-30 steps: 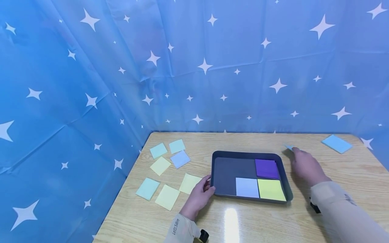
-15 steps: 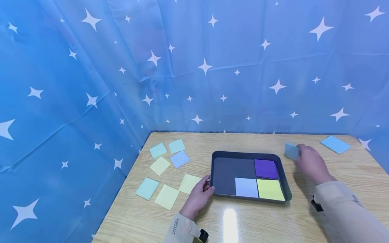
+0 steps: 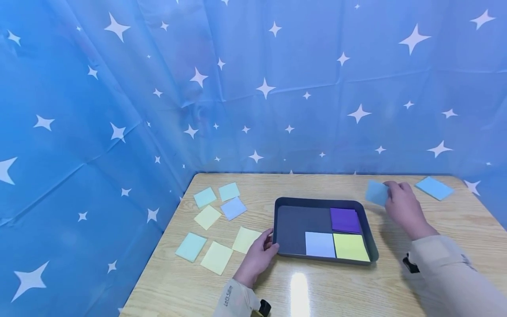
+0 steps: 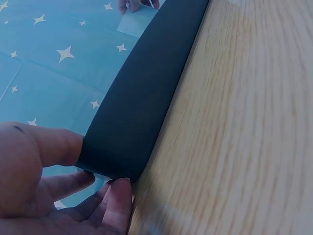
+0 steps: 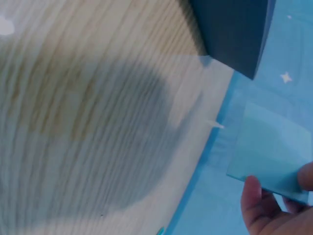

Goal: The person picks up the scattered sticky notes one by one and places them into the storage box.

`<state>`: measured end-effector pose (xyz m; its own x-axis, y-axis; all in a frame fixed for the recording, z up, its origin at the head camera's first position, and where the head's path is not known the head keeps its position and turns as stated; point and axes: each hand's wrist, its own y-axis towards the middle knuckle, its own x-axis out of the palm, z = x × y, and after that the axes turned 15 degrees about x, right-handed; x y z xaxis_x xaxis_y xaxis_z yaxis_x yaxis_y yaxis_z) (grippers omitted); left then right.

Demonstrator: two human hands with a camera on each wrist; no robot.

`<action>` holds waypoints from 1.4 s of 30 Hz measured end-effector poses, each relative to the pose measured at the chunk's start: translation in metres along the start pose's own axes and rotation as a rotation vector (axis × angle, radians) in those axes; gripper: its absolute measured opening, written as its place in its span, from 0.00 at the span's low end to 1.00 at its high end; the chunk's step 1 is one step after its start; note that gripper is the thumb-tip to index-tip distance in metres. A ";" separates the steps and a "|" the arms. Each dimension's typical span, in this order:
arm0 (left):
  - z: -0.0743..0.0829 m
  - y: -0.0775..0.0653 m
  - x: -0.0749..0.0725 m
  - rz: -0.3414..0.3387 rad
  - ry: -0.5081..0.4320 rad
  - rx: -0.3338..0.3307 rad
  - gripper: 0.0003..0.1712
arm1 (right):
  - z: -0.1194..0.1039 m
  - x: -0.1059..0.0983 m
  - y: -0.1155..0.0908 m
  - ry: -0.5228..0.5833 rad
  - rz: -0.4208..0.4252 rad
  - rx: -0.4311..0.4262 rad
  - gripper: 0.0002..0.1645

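In the head view a dark grey tray (image 3: 295,220) lies on the wooden table. Inside its right part are a purple sticky-note pad (image 3: 344,220), a pale lilac pad (image 3: 320,245) and a yellow pad (image 3: 350,247). My left hand (image 3: 258,255) grips the tray's front left corner; the left wrist view has the thumb and fingers around the tray wall (image 4: 142,93). Beyond the tray's right side, my right hand (image 3: 405,209) pinches a light blue sticky-note pad (image 3: 376,193) by its edge, raised over the table. The right wrist view shows this pad (image 5: 271,147) between thumb and fingers.
Another blue pad (image 3: 434,188) lies at the table's back right. On the left are several pale green, cream and lilac notes, among them a green pad (image 3: 191,247) and a cream pad (image 3: 216,258). A blue star-patterned curtain (image 3: 245,88) hangs behind the table.
My right hand has lifted the light blue pad from the table and turned its face toward the head camera. The left hand stays on the tray.
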<state>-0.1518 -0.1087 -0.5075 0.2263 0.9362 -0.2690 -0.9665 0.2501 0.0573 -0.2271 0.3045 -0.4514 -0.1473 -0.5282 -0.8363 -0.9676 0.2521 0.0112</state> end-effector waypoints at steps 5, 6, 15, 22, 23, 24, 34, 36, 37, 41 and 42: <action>-0.001 0.000 0.000 -0.001 0.002 -0.003 0.32 | -0.010 0.002 -0.003 0.032 0.029 -0.008 0.27; -0.001 0.000 0.000 -0.002 0.003 -0.002 0.32 | -0.013 0.002 -0.003 0.039 0.034 -0.012 0.27; -0.001 -0.001 -0.001 -0.002 0.008 -0.001 0.32 | -0.045 0.013 -0.013 0.053 0.020 -0.078 0.24; -0.002 -0.001 -0.001 0.004 0.005 -0.012 0.32 | -0.066 0.029 -0.018 0.042 -0.032 -0.144 0.23; -0.002 0.000 -0.001 0.002 0.006 -0.006 0.32 | -0.068 0.031 -0.019 0.041 -0.042 -0.154 0.23; -0.002 0.000 -0.001 0.000 0.005 0.000 0.32 | -0.070 0.033 -0.019 0.037 -0.054 -0.163 0.23; -0.003 -0.001 -0.001 -0.003 0.004 -0.011 0.31 | -0.085 0.052 -0.027 -0.008 -0.151 -0.209 0.22; -0.002 -0.001 -0.001 -0.003 0.004 -0.009 0.32 | -0.086 0.055 -0.028 -0.004 -0.159 -0.209 0.22; -0.002 -0.001 -0.001 -0.002 0.004 -0.009 0.32 | -0.086 0.056 -0.028 0.001 -0.164 -0.210 0.22; -0.002 -0.001 -0.001 -0.001 0.002 -0.004 0.32 | -0.087 0.060 -0.029 0.026 -0.208 -0.219 0.21; -0.002 -0.001 -0.001 0.000 -0.002 -0.004 0.31 | -0.088 0.061 -0.030 0.035 -0.221 -0.220 0.21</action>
<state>-0.1513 -0.1104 -0.5091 0.2264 0.9366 -0.2675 -0.9670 0.2491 0.0535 -0.2253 0.1935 -0.4540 0.0685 -0.5795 -0.8121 -0.9975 -0.0516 -0.0472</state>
